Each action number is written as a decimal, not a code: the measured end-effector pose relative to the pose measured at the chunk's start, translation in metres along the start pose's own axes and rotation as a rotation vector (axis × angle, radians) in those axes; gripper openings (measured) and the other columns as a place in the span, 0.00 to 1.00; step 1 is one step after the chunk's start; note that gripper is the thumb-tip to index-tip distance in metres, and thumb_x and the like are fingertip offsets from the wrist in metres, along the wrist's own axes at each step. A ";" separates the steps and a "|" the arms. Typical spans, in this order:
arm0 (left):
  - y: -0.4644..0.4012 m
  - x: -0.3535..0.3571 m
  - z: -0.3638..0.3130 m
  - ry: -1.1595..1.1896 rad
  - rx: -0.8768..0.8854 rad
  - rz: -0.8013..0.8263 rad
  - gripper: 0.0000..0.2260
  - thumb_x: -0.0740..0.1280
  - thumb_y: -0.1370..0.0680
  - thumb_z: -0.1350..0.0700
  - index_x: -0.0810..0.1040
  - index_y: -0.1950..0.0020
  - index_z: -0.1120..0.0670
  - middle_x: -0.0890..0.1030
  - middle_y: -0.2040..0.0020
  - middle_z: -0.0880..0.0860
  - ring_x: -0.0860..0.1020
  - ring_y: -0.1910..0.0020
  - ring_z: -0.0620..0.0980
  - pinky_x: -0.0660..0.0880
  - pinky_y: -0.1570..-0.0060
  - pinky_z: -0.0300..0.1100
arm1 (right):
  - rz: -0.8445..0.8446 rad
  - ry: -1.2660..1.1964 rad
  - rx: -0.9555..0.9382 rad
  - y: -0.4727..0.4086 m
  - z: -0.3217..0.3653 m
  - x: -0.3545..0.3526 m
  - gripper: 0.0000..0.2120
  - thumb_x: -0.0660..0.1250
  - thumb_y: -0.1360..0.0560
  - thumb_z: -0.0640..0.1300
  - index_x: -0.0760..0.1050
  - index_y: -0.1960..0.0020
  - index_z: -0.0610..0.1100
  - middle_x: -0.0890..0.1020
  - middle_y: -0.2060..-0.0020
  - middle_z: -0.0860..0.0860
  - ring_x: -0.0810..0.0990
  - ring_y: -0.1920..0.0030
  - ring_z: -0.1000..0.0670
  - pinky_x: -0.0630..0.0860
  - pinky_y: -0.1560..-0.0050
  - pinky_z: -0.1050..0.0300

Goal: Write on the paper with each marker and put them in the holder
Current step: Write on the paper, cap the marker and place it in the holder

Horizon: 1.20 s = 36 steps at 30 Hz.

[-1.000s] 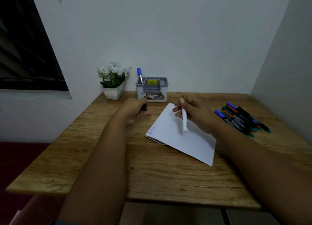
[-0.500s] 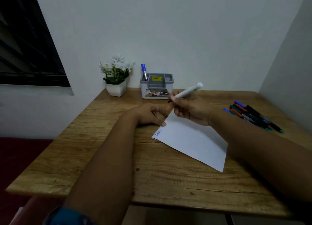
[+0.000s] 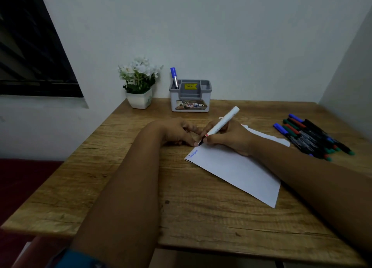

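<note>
Right hand holds the white marker in a writing grip; its tip is now down on the paper on the desk, lower than before. Left hand, fingers curled, rests beside the paper's corner. Holder stands behind.

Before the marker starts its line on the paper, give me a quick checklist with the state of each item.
1. Marker gripped for writing in the right hand: ok.
2. Cap off, dark tip exposed and pointing down at the paper: ok.
3. Left hand beside the paper's near corner; whether it pins the sheet: cannot tell.
4. Blank space on the paper past the blue word: ok.
5. Holder upright with open compartments, one blue marker inside: ok.
6. Where this marker's cap is: cannot tell.
</note>
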<state>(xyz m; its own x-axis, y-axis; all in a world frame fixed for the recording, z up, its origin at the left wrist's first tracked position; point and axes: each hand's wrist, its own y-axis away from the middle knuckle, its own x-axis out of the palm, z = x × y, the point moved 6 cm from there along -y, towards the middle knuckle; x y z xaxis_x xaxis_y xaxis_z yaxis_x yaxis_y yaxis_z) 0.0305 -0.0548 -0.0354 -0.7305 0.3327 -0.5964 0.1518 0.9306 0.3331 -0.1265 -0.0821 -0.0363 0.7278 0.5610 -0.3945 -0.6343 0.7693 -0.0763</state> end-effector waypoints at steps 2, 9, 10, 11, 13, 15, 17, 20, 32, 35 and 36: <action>0.000 -0.001 -0.001 -0.009 -0.004 -0.003 0.21 0.74 0.29 0.61 0.79 0.38 0.46 0.78 0.71 0.43 0.70 0.71 0.42 0.68 0.73 0.34 | -0.024 0.095 -0.033 -0.001 0.000 -0.001 0.06 0.74 0.35 0.41 0.84 0.57 0.44 0.84 0.60 0.41 0.82 0.58 0.45 0.80 0.52 0.44; 0.001 -0.001 -0.005 -0.038 0.000 -0.002 0.21 0.74 0.28 0.60 0.79 0.37 0.47 0.78 0.74 0.41 0.69 0.71 0.42 0.68 0.73 0.34 | -0.028 0.159 -0.151 -0.001 0.007 0.003 0.04 0.73 0.31 0.41 0.85 0.57 0.45 0.86 0.59 0.46 0.83 0.56 0.51 0.80 0.52 0.54; 0.002 -0.001 -0.005 -0.037 -0.001 -0.002 0.21 0.74 0.28 0.60 0.79 0.37 0.47 0.78 0.74 0.41 0.69 0.71 0.42 0.68 0.72 0.34 | -0.023 0.173 -0.146 -0.002 0.006 0.004 0.05 0.73 0.32 0.44 0.85 0.56 0.46 0.86 0.59 0.47 0.84 0.54 0.49 0.81 0.50 0.50; 0.002 -0.001 -0.005 -0.035 -0.001 -0.001 0.22 0.74 0.29 0.61 0.79 0.37 0.47 0.78 0.73 0.41 0.70 0.71 0.42 0.68 0.72 0.34 | -0.020 0.193 -0.143 -0.002 0.006 0.005 0.07 0.73 0.33 0.47 0.85 0.56 0.47 0.86 0.58 0.47 0.85 0.53 0.48 0.81 0.47 0.47; 0.003 0.000 -0.005 -0.039 -0.003 0.001 0.22 0.74 0.28 0.61 0.78 0.36 0.48 0.78 0.74 0.40 0.69 0.71 0.42 0.68 0.72 0.34 | -0.011 0.219 -0.143 -0.002 0.004 0.005 0.10 0.73 0.34 0.50 0.85 0.55 0.47 0.87 0.58 0.48 0.85 0.53 0.48 0.81 0.46 0.44; 0.003 0.000 -0.006 -0.039 -0.002 0.001 0.22 0.74 0.28 0.61 0.78 0.36 0.48 0.78 0.74 0.40 0.69 0.71 0.42 0.68 0.72 0.34 | -0.019 0.224 -0.134 -0.003 0.003 0.004 0.07 0.74 0.33 0.47 0.85 0.56 0.46 0.87 0.58 0.48 0.85 0.54 0.49 0.81 0.47 0.46; 0.004 0.000 -0.007 -0.041 0.000 0.005 0.21 0.74 0.28 0.60 0.78 0.36 0.48 0.78 0.74 0.40 0.69 0.71 0.42 0.68 0.71 0.35 | -0.038 0.186 -0.126 -0.003 0.003 0.001 0.04 0.74 0.31 0.42 0.85 0.56 0.45 0.86 0.59 0.48 0.84 0.54 0.52 0.82 0.48 0.51; 0.003 0.000 -0.006 -0.042 -0.001 0.008 0.21 0.74 0.28 0.60 0.79 0.37 0.47 0.77 0.74 0.42 0.69 0.72 0.42 0.68 0.71 0.35 | -0.056 0.172 -0.143 -0.002 0.004 0.000 0.03 0.75 0.29 0.40 0.85 0.57 0.46 0.86 0.60 0.50 0.83 0.56 0.56 0.78 0.53 0.61; 0.005 0.000 -0.006 -0.026 -0.005 0.015 0.19 0.74 0.28 0.60 0.80 0.40 0.45 0.77 0.73 0.42 0.69 0.72 0.41 0.68 0.70 0.35 | -0.088 0.193 -0.144 -0.002 0.003 -0.002 0.03 0.75 0.30 0.40 0.84 0.56 0.44 0.86 0.59 0.49 0.83 0.55 0.55 0.77 0.53 0.70; 0.005 0.000 -0.005 -0.023 -0.006 0.017 0.19 0.74 0.28 0.60 0.80 0.39 0.46 0.78 0.73 0.42 0.69 0.72 0.41 0.68 0.69 0.35 | -0.080 0.198 -0.133 -0.002 0.002 -0.003 0.03 0.75 0.30 0.42 0.85 0.56 0.46 0.86 0.58 0.51 0.83 0.55 0.55 0.78 0.52 0.67; 0.004 0.000 -0.005 -0.022 -0.006 0.019 0.19 0.74 0.28 0.60 0.80 0.39 0.46 0.78 0.73 0.42 0.69 0.72 0.42 0.68 0.69 0.36 | -0.078 0.196 -0.135 -0.002 0.002 -0.003 0.03 0.75 0.30 0.41 0.85 0.56 0.45 0.86 0.58 0.51 0.84 0.55 0.56 0.79 0.53 0.66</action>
<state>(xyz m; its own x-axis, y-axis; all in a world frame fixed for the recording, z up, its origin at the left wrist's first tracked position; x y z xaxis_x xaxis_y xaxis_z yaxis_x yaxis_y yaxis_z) 0.0275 -0.0514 -0.0305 -0.7127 0.3535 -0.6059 0.1614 0.9232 0.3487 -0.1272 -0.0847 -0.0329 0.7198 0.4213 -0.5517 -0.6168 0.7527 -0.2300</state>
